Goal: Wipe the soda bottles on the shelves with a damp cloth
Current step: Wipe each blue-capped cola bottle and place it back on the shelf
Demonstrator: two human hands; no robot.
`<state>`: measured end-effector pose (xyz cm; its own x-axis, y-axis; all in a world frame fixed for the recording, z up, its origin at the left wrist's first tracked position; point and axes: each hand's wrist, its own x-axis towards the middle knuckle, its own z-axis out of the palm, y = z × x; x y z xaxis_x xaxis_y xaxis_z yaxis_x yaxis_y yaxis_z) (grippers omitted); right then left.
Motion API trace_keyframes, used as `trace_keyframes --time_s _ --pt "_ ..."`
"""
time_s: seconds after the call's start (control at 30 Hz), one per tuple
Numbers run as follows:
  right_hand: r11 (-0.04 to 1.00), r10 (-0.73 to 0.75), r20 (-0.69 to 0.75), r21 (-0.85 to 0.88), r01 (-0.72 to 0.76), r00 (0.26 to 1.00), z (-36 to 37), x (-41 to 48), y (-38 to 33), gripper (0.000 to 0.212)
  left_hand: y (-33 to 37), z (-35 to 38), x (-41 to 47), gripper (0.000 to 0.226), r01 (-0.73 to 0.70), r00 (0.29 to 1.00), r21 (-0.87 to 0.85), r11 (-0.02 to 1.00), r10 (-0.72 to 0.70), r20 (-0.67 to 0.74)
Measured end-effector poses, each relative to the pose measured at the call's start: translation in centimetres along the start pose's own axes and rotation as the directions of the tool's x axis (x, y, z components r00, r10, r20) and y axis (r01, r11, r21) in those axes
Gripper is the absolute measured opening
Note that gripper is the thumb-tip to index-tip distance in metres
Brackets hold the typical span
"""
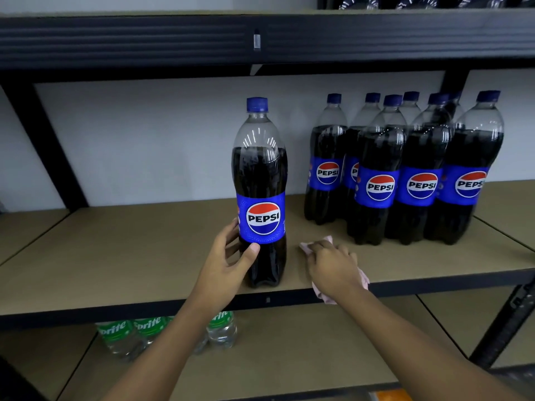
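Observation:
A single Pepsi bottle (260,180) with a blue cap and blue label stands upright near the front edge of the middle shelf (130,256). My left hand (228,259) grips its lower body, thumb across the front just under the label. To its right, my right hand (333,264) holds a pink cloth (318,244) on the shelf board; the cloth pokes out ahead of my fingers and behind my wrist. A group of several Pepsi bottles (405,175) stands further back on the right of the same shelf.
Several Sprite bottles (130,334) stand on the shelf below, at the left. The black beam of the upper shelf (260,39) runs overhead with more dark bottles on it. A black diagonal brace (43,140) crosses the back left.

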<state>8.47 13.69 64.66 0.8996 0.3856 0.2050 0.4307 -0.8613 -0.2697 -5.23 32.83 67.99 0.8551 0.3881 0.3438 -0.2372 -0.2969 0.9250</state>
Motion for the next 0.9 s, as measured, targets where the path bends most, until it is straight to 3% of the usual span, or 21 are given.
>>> trace_keyframes --time_s 0.1,0.2,0.27,0.33,0.43,0.6,0.67,0.77,0.9 --pt "0.974 0.005 -0.194 0.222 0.039 0.981 -0.5 -0.6 -0.6 0.040 0.9 -0.5 0.5 0.068 0.035 0.999 -0.077 0.996 -0.036 -0.011" --pt "0.814 0.066 -0.461 0.538 0.219 0.885 -3.2 -1.0 -3.2 0.037 2.3 -0.9 1.3 0.074 0.040 0.999 -0.127 0.991 -0.040 0.005" --pt "0.716 0.102 -0.559 0.616 0.330 0.823 -6.0 -0.7 -5.8 0.039 3.2 -1.2 2.3 0.075 0.027 0.999 -0.140 0.990 -0.024 0.027" --pt "0.666 0.087 -0.651 0.601 0.442 0.754 -8.8 0.0 -8.6 0.043 4.0 -1.6 3.3 0.076 0.041 0.997 -0.164 0.986 -0.029 0.071" --pt "0.679 -0.024 -0.762 0.462 0.570 0.647 -10.6 1.3 -12.1 0.049 4.7 -1.8 4.7 0.069 0.093 0.985 -0.200 0.975 -0.062 0.159" --pt "0.703 -0.121 -0.850 0.291 0.650 0.512 -5.4 2.0 -13.1 0.057 4.8 -1.3 5.0 0.059 0.133 0.984 -0.248 0.960 -0.098 0.150" --pt "0.712 -0.161 -0.847 0.256 0.654 0.506 -1.7 1.1 -11.8 0.062 4.7 -1.3 5.1 0.061 0.148 0.983 -0.265 0.953 -0.111 0.148" --pt "0.741 -0.191 -0.788 0.275 0.613 0.585 2.6 -0.9 -9.9 0.061 4.7 -1.1 5.2 0.063 0.161 0.981 -0.277 0.947 -0.122 0.153" --pt "0.776 -0.187 -0.806 0.230 0.587 0.562 -0.5 0.1 -10.5 0.054 4.9 -1.2 5.1 0.060 0.172 0.979 -0.293 0.941 -0.129 0.159"
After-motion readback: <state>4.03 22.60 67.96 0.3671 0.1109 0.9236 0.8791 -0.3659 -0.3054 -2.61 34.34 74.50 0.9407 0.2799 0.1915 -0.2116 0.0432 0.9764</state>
